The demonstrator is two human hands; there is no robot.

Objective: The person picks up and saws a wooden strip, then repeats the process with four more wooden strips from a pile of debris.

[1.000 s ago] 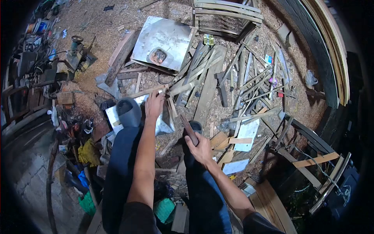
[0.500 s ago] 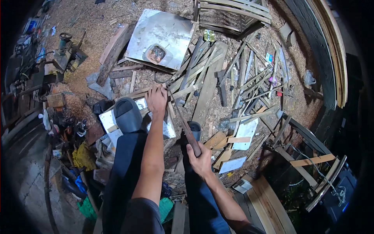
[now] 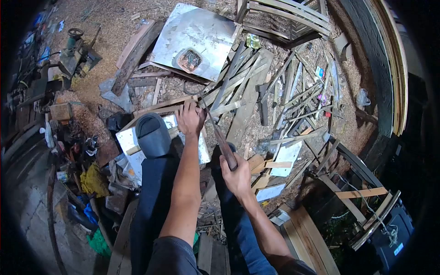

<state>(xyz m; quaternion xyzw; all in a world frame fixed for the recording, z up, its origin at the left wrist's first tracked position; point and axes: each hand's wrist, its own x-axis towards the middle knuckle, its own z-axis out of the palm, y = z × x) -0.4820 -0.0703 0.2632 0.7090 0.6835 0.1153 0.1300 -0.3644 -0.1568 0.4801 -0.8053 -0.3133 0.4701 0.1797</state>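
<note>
My right hand [image 3: 237,175] is closed round the wooden handle of a handsaw [image 3: 222,139]. Its thin blade is seen nearly edge-on and slants forward to the tip of my left hand's fingers. My left hand [image 3: 190,119] presses down on a wooden strip [image 3: 160,109], fingers over it and close beside the blade. Under that strip lies a white board [image 3: 129,138]. My left foot in a dark slipper [image 3: 152,133] rests on the board and strip. The exact point where blade meets wood is hard to make out.
A metal-topped low table [image 3: 201,30] ahead carries a plastic tub of nails [image 3: 189,60]. Scrap wood slats [image 3: 298,107] lie scattered to the right, with a hammer [image 3: 263,103] among them. A slatted wooden frame [image 3: 284,18] stands beyond. Rags and debris [image 3: 95,181] lie left.
My right hand and the saw have moved a little forward along the blade's line. My left hand stays on the wooden strip. The whole view has shifted slightly.
</note>
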